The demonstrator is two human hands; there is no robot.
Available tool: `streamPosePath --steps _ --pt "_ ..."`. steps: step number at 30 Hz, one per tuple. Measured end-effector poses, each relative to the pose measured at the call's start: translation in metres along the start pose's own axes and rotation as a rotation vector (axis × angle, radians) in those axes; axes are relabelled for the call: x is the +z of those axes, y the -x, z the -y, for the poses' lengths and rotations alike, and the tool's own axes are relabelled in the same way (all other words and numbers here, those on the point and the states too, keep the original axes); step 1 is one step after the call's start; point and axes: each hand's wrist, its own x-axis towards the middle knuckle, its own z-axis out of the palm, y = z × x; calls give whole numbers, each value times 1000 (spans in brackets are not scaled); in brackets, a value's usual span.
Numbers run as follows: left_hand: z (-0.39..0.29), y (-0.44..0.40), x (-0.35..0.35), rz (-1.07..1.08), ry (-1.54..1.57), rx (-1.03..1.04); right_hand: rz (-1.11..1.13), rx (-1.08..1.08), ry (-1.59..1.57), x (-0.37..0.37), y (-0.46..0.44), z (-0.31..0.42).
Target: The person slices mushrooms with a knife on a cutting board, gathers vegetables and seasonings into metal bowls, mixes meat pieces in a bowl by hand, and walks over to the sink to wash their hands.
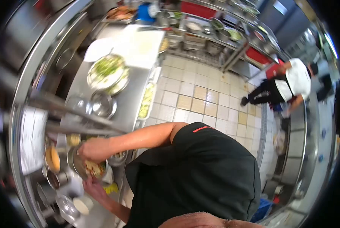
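Observation:
A metal mixing bowl (74, 162) stands tilted in front of me, with mixed pale, red and green food (94, 169) in it. My right hand (95, 149) reaches over the far rim into this bowl; its fingers point down and are hidden or blurred. At the near side, my left hand (93, 187) grips the bowl's edge, fingers curled against it. Close by my left hand lies a yellow item (111, 188), too blurred to name. A container of orange contents (52, 159) sits beyond the bowl.
A large bowl of chopped greens (108, 72) and a metal bowl (102, 104) stand on the steel counter, near a white cutting board (143, 47). A shelf post (17, 114) rises ahead. Another person (288, 83) stands across the tiled floor (200, 98).

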Motion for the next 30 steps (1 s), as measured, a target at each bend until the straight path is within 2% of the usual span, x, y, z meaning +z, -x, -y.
streamPosePath --steps 2,3,6,8,9,10,12,15,16,17,19,20,21,22,23,24,26,28,29,30 --pt "10 18 61 50 13 -45 -50 -24 -11 -57 47 -8" --pt "15 29 97 72 12 -83 -43 31 -2 -93 69 -9" --pt "43 33 192 233 0 -134 -224 106 -149 -210 139 -4" --pt "69 27 265 352 21 -188 -447 98 -268 -276 198 -15" --pt "93 17 297 339 15 -189 -557 216 -273 -302 227 -22" --pt "111 10 330 406 35 -220 -778 388 -261 -312 253 -37" --pt "136 6 400 526 70 -299 -676 589 234 -317 307 -77" --pt "158 3 499 565 -23 -377 -651 532 394 -373 392 -111" --pt "166 1 529 585 -57 -379 -758 529 303 -414 415 -110" --pt "171 -2 557 601 -91 -382 -837 668 107 -449 447 -116" --pt "190 -13 606 642 -139 -378 -1167 792 -309 -503 520 -133" --pt "207 -20 632 666 -150 -372 -1409 777 -331 -515 557 -152" --pt "223 -27 659 689 -162 -368 -1507 807 -235 -513 610 -194" --pt "238 -31 690 708 -169 -371 -1038 1241 555 -520 647 -203" --pt "255 -32 724 731 -177 -376 -436 1507 742 -526 687 -200" --pt "272 -33 759 753 -184 -381 -498 1586 692 -540 724 -210" --pt "303 -33 830 869 -197 -380 -956 1487 468 -600 777 -206" --pt "315 -12 904 922 -166 -426 -1082 1342 631 -679 815 -201" --pt "320 1 942 949 -146 -443 -1081 1425 715 -726 810 -188" --pt "322 14 978 985 -152 -455 -1068 1371 806 -769 831 -195"
